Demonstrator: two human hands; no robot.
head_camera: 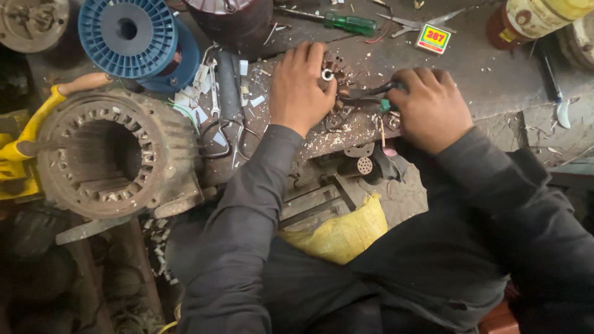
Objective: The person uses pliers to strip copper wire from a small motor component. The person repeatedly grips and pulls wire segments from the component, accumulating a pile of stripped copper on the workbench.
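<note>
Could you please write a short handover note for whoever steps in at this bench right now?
Left hand: pressed on a small metal part with a round silver ring, fingers curled over it on the workbench.
Right hand: closed on a dark-handled tool whose tip points at that part.
Nearby: motor stator housing at left, blue wire spool behind it, green-handled screwdriver and scissors at the far edge.
Done: cannot tell; scraps and chips lie around the part.
Left: the part is not yet released; both hands are on it.
</note>
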